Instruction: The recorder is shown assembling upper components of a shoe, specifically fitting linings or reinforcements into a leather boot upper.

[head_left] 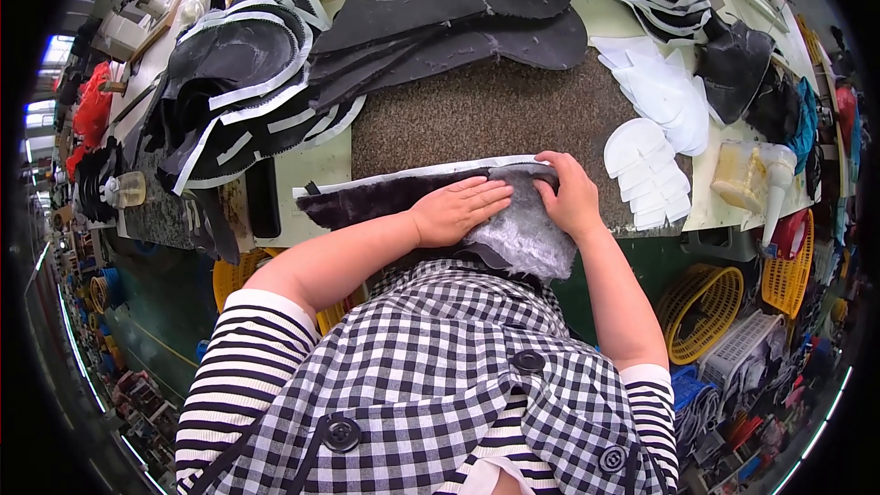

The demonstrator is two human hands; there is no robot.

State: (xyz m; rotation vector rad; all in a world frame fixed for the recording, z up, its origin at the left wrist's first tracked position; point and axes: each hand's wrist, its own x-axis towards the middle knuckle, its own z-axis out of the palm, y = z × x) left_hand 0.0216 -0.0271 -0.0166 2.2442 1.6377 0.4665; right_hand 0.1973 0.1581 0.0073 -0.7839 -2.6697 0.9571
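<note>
A fur-lined boot upper piece (536, 243), dark at its left end and silvery grey at the right, lies along the near table edge, its grey part hanging over. White tape runs along its far edge. My left hand (463, 211) is flat on the fur near the middle, fingers stretched out together. At the right end, my right hand (573, 197) grips the piece, with bent fingers over the taped edge and the thumb on the fur. The underside of the piece is hidden.
A brown textured mat (495, 119) covers the table's middle. Black pieces (440, 46) are stacked behind it, white-taped ones (243, 55) at the left. Thin white shapes (646, 170), a tub of yellowish paste (741, 174) and a yellow basket (701, 312) are on my right.
</note>
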